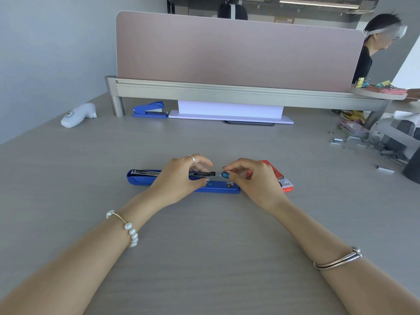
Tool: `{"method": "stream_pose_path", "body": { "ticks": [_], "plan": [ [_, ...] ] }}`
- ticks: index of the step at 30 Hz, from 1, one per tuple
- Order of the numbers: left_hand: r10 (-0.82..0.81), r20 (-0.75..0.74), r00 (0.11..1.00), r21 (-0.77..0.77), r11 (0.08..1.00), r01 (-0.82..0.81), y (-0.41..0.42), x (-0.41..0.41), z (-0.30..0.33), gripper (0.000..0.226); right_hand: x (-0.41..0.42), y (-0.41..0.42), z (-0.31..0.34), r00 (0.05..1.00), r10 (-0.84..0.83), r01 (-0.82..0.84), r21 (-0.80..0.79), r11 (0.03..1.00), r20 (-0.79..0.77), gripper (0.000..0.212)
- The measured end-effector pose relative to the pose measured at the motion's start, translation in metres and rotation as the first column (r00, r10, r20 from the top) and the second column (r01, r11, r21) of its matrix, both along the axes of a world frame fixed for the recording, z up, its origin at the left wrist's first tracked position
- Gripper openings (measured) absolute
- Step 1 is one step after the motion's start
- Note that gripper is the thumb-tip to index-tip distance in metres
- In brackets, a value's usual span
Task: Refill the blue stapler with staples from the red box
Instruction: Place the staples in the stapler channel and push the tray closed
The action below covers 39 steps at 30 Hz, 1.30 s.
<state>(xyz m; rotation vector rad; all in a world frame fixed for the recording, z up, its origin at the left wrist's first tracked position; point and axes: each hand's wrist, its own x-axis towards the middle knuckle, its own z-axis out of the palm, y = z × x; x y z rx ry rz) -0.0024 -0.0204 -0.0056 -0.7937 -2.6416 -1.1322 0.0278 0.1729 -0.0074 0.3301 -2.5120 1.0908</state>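
Observation:
A blue stapler (143, 178) lies opened flat across the desk, its lid end to the left and its base to the right. My left hand (179, 178) grips the metal staple channel at the stapler's middle. My right hand (252, 178) pinches a short silver strip of staples (217, 175) and holds it at the channel's right end. The red box (285, 181) lies on the desk just behind my right hand, mostly hidden by it.
A second blue stapler (150, 109) sits shut at the back by the divider's leg. A white device (78, 115) lies far left. Loose staple strips (363, 146) are scattered at the right edge. Another person (372, 46) sits beyond the pink divider (238, 51).

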Motion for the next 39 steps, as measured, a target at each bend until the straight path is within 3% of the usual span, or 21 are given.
{"method": "stream_pose_path", "body": {
  "ticks": [15, 19, 24, 28, 34, 39],
  "plan": [
    [-0.012, -0.013, 1.0, 0.0, 1.0, 0.012, -0.001, -0.002, -0.002, 0.033, 0.0, -0.002, -0.004, 0.993, 0.103, -0.094, 0.148, 0.985, -0.055, 0.017],
    [-0.003, 0.013, 1.0, -0.042, 0.999, 0.003, -0.007, -0.006, 0.001, 0.042, -0.001, 0.005, -0.005, 0.997, 0.052, -0.047, 0.091, 0.995, -0.052, 0.008],
    [0.029, 0.046, 0.999, -0.056, 0.998, -0.026, -0.024, -0.015, 0.008, 0.049, 0.004, 0.006, 0.0, 0.998, 0.037, -0.035, 0.045, 0.998, -0.051, 0.026],
    [0.042, 0.098, 0.994, -0.128, 0.991, -0.029, -0.038, -0.021, 0.012, 0.054, 0.004, 0.008, 0.001, 0.999, 0.024, -0.022, -0.059, 0.998, 0.038, 0.008],
    [0.105, 0.132, 0.986, -0.231, 0.97, -0.073, -0.055, -0.027, 0.016, 0.069, 0.006, 0.008, 0.003, 0.997, -0.012, 0.019, -0.087, 0.996, 0.082, 0.008],
    [0.15, 0.268, 0.952, -0.31, 0.949, -0.062, -0.081, -0.03, 0.027, 0.073, 0.005, 0.009, 0.004, 0.992, -0.036, 0.046, -0.085, 0.995, 0.118, 0.004]
  ]
}}
